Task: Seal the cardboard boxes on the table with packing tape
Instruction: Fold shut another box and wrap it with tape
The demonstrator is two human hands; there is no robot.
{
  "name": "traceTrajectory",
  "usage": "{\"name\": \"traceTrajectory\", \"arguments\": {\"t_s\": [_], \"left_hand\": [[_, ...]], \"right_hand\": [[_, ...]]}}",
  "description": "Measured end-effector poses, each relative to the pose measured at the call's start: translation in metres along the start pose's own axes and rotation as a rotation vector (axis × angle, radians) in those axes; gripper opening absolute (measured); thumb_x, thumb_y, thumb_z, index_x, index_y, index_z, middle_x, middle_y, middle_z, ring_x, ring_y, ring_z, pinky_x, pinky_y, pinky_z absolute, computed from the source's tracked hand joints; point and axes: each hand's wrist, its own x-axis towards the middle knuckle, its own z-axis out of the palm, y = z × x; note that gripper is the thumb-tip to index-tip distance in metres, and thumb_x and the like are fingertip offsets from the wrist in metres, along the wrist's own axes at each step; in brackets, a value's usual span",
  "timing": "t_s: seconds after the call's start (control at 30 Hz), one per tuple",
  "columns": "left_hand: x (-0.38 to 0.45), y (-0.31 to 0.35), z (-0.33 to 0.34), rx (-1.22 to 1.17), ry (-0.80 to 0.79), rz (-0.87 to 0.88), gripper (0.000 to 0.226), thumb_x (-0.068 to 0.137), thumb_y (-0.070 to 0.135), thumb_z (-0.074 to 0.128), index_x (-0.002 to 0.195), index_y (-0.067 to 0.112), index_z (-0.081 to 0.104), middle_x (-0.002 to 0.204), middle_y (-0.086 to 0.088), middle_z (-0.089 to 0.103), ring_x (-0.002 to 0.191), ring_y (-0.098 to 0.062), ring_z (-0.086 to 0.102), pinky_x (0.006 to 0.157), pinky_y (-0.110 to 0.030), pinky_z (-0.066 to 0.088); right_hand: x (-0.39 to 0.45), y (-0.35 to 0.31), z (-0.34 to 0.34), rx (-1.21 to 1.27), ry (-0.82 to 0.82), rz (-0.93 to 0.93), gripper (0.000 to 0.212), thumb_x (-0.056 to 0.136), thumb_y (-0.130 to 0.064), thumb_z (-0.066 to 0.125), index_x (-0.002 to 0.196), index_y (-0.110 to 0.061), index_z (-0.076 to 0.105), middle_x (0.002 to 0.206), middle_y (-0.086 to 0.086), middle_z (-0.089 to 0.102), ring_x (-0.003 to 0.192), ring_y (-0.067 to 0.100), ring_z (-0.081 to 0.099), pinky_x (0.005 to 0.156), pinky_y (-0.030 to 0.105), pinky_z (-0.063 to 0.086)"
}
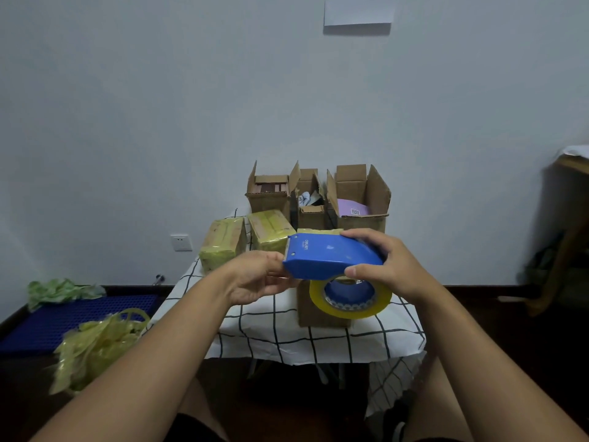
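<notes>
While the right hand (381, 266) wraps its fingers over the back of the blue tape dispenser (331, 255) with the thumb pressed on its near side, the left hand (258, 277) pinches at the dispenser's front lip, where the cutting edge sits, as if hunting for the loose end of the tape. The yellow tape roll (350, 298) hangs beneath the housing, held up in the air above a plain cardboard box (306, 311) on the checked tablecloth (280, 333). Behind it two boxes already wrapped in tape (224, 247) lie near the table's left edge, and three open boxes (360, 199) stand at the back against the wall with flaps up. To my eye the step is freeing the tape end, and it goes best if the left fingertips peel the end cleanly off the roll and draw out a short tab without letting it fold back on itself, keeping clear of the serrated blade. The right hand should keep the housing steady so the roll turns freely. A heap of crumpled used tape (95, 349) lies on the floor to the left.
</notes>
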Motion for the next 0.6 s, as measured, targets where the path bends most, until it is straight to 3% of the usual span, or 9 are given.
{"name": "traceTrajectory", "arguments": {"t_s": [0.13, 0.27, 0.47, 0.6], "left_hand": [[0.0, 0.001, -0.002, 0.071, -0.004, 0.012, 0.032, 0.094, -0.002, 0.053, 0.123, 0.007, 0.063, 0.095, -0.01, 0.071, 0.083, -0.02, 0.068, 0.075, -0.032, 0.057], [0.001, 0.003, -0.003, 0.063, 0.037, 0.034, 0.016, 0.093, -0.002, 0.056, 0.101, 0.003, 0.069, 0.087, -0.01, 0.068, 0.075, -0.015, 0.063, 0.067, -0.024, 0.056], [0.003, 0.011, 0.0, 0.227, 0.117, 0.06, 0.01, 0.094, 0.001, 0.057, 0.092, 0.005, 0.065, 0.088, -0.014, 0.073, 0.079, -0.018, 0.072, 0.066, -0.028, 0.058], [0.005, 0.022, -0.01, 0.228, 0.189, 0.121, 0.009, 0.093, 0.002, 0.061, 0.084, 0.002, 0.062, 0.076, -0.013, 0.067, 0.065, -0.017, 0.066, 0.063, -0.026, 0.058]], "right_hand": [[0.0, 0.0, -0.003, -0.009, 0.007, 0.0, 0.066, 0.061, -0.055, 0.076, 0.123, -0.04, 0.061, 0.121, -0.011, 0.06, 0.108, 0.009, 0.062, 0.076, 0.024, 0.057], [-0.002, 0.003, -0.007, -0.02, 0.024, 0.008, 0.068, 0.059, -0.056, 0.075, 0.124, -0.04, 0.061, 0.123, -0.008, 0.061, 0.108, 0.015, 0.062, 0.078, 0.025, 0.057], [-0.006, 0.007, -0.011, -0.036, -0.013, 0.037, 0.068, 0.06, -0.054, 0.077, 0.125, -0.042, 0.06, 0.123, -0.014, 0.058, 0.107, 0.008, 0.061, 0.076, 0.022, 0.056], [-0.013, 0.009, -0.027, -0.094, 0.005, 0.048, 0.067, 0.061, -0.055, 0.076, 0.124, -0.042, 0.06, 0.12, -0.016, 0.059, 0.105, 0.008, 0.061, 0.077, 0.023, 0.056]]}}
